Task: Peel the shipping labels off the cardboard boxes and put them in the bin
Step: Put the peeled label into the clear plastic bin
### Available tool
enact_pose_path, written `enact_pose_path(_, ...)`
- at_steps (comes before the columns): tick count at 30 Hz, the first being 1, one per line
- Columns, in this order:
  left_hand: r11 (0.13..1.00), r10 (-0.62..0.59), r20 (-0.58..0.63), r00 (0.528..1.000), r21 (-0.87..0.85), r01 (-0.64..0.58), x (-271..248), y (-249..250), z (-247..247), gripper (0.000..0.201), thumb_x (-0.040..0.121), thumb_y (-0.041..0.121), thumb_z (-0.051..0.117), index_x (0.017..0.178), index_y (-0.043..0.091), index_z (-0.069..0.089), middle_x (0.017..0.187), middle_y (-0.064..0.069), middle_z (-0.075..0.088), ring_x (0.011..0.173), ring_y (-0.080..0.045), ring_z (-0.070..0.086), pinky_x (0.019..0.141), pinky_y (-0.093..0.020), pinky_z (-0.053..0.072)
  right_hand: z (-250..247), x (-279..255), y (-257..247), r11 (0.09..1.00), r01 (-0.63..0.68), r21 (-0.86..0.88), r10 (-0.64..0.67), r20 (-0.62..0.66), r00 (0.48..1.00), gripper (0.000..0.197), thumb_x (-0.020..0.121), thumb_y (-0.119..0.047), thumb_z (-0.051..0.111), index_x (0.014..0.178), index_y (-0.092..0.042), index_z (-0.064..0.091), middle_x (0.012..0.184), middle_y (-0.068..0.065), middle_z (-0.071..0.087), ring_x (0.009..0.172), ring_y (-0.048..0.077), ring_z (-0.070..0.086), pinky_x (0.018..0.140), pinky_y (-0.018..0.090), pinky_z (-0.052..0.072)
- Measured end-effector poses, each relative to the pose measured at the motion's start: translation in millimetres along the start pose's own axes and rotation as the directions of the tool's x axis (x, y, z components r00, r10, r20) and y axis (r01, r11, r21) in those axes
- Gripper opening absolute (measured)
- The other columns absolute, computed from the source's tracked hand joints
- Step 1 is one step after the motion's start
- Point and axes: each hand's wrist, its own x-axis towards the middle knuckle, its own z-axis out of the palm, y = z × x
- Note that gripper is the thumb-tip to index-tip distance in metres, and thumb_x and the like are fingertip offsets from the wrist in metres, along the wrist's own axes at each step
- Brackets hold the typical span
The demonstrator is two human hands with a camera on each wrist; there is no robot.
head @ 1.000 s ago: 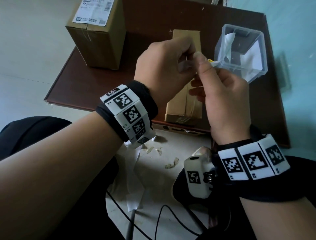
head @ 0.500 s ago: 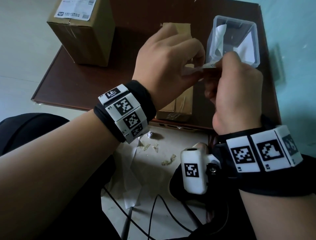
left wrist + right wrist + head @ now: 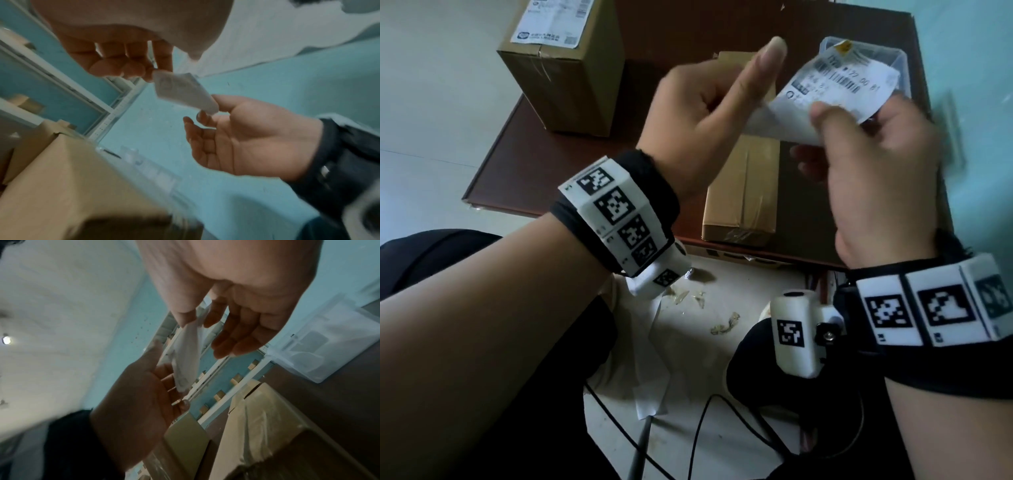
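- Brown worktop (image 3: 571, 150) sits low over a pale floor, with teal wall behind; paper scraps (image 3: 724, 325) and black cables (image 3: 698, 435) lie on the floor near my knees.
- On it I see a taped box (image 3: 743, 192) under my hands, a taller box (image 3: 565, 68) far left with its label (image 3: 551, 20) on top, and a clear bin (image 3: 900, 65) far right.
- My right hand (image 3: 876, 178) pinches the peeled label (image 3: 839, 96) between thumb and fingers, raised just in front of the bin.
- My left hand (image 3: 705, 113) has fingers curled, thumb up; a fingertip seems to touch the label's corner, though blur leaves me unsure.
- White, curled, printed with barcodes.
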Motion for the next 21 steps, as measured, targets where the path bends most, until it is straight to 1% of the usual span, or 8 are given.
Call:
enact_pose_path(2,0.998,-0.055,-0.018,0.998,0.018,0.055,7,-3,-3,0.046,0.095,0.049,0.064,0.090,0.004,0.070,0.076,-0.004,0.066,0.060,-0.015,0.055,0.052,-0.025,0.041,3,-4,1,0.998,0.056,-0.041,-0.054,0.065,0.996,0.030,0.096,-0.024,0.076,0.125,-0.017,0.070,0.114,-0.005,0.078,0.098,0.008,0.077,0.075,0.029,0.064)
enact_pose_path(4,0.993,-0.119,0.044,0.992,-0.001,0.119,12,-2,-6,0.050,0.087,0.052,0.075,0.113,0.010,0.067,0.098,0.000,0.070,0.073,-0.007,0.063,0.062,-0.022,0.052,3,-7,0,0.993,0.085,-0.083,-0.074,0.129,0.989,0.035,0.095,-0.023,0.079,0.127,-0.021,0.067,0.115,-0.007,0.077,0.104,0.005,0.076,0.081,0.032,0.065)
enact_pose_path(6,0.986,-0.142,0.128,0.982,-0.066,0.152,14,-1,-9,0.064,0.082,0.048,0.081,0.128,0.009,0.059,0.111,-0.004,0.070,0.084,-0.012,0.071,0.072,-0.032,0.062,2,-9,0,0.988,0.092,-0.124,-0.068,0.185,0.980,0.040,0.093,-0.023,0.081,0.128,-0.024,0.064,0.119,-0.008,0.076,0.109,0.005,0.074,0.084,0.032,0.065)
enact_pose_path(7,0.985,-0.133,0.153,0.979,-0.093,0.148,14,0,-10,0.067,0.081,0.044,0.083,0.131,0.007,0.057,0.112,-0.006,0.071,0.088,-0.017,0.073,0.076,-0.038,0.063,1,-10,-1,0.987,0.091,-0.135,-0.062,0.205,0.977,0.042,0.092,-0.022,0.082,0.129,-0.024,0.063,0.120,-0.007,0.075,0.110,0.005,0.073,0.084,0.031,0.065)
enact_pose_path(10,0.980,-0.122,0.123,0.985,-0.140,0.139,14,6,-13,0.056,0.081,0.033,0.085,0.124,0.005,0.062,0.100,-0.008,0.074,0.087,-0.023,0.075,0.077,-0.044,0.064,0,-12,-4,0.985,0.088,-0.147,-0.047,0.263,0.964,0.043,0.091,-0.016,0.083,0.128,-0.020,0.061,0.117,-0.006,0.074,0.106,0.001,0.073,0.078,0.024,0.064)
enact_pose_path(13,0.970,-0.151,0.018,0.988,-0.189,0.152,21,19,-15,0.026,0.085,0.019,0.083,0.102,0.004,0.071,0.090,-0.011,0.076,0.081,-0.023,0.076,0.072,-0.037,0.064,1,-14,-11,0.993,0.042,-0.108,-0.006,0.311,0.950,0.039,0.091,-0.013,0.083,0.122,-0.019,0.061,0.108,-0.007,0.077,0.097,-0.004,0.074,0.074,0.017,0.061)
enact_pose_path(17,0.960,-0.197,-0.027,0.980,-0.208,0.187,30,36,-9,0.017,0.088,0.025,0.081,0.085,0.011,0.071,0.079,-0.002,0.076,0.071,-0.013,0.075,0.059,-0.025,0.060,-4,-12,-16,0.999,-0.032,-0.012,0.034,0.298,0.954,0.036,0.091,-0.014,0.081,0.116,-0.032,0.063,0.111,-0.006,0.079,0.100,0.000,0.076,0.081,0.024,0.063)
enact_pose_path(21,0.941,-0.250,-0.066,0.966,-0.254,0.226,38,44,11,0.018,0.089,0.028,0.080,0.080,0.015,0.071,0.072,0.006,0.074,0.067,-0.006,0.073,0.057,-0.021,0.056,-11,-8,-10,0.996,-0.087,0.015,0.081,0.217,0.973,0.021,0.093,-0.020,0.080,0.106,-0.031,0.069,0.104,-0.007,0.080,0.095,0.002,0.077,0.082,0.028,0.064)
